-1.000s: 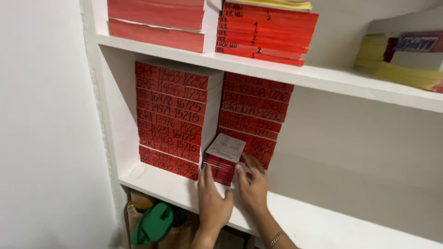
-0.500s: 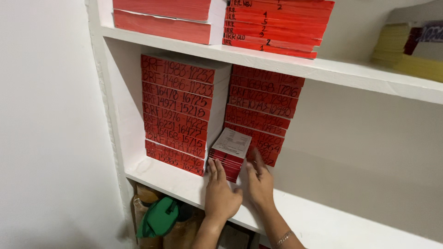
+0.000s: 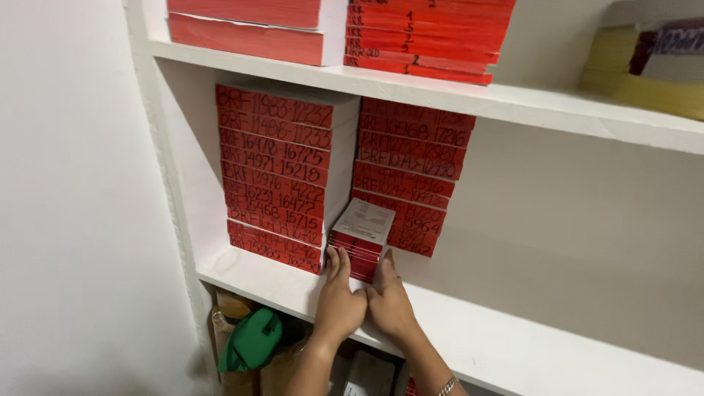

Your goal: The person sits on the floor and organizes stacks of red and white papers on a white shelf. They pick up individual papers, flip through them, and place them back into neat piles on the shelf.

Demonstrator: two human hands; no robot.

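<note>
- Two hands met on a small stack of red-edged booklets (image 3: 361,246) standing on the white shelf (image 3: 469,345); the left hand (image 3: 339,302) and right hand (image 3: 389,304) pressed flat against its front, fingers straight, clasping nothing.
- Just behind the fingertips rose two tall stacks of red-edged pads (image 3: 282,172), (image 3: 411,172).
- Below the wrists lay a green bag (image 3: 253,339).
- Uneven pressing could, I judged, tip the little stack sideways.

Tall red-edged stacks (image 3: 282,176) wall the left, while the white shelf (image 3: 528,345) rightward (seemingly bare) leaves hands room.
</note>
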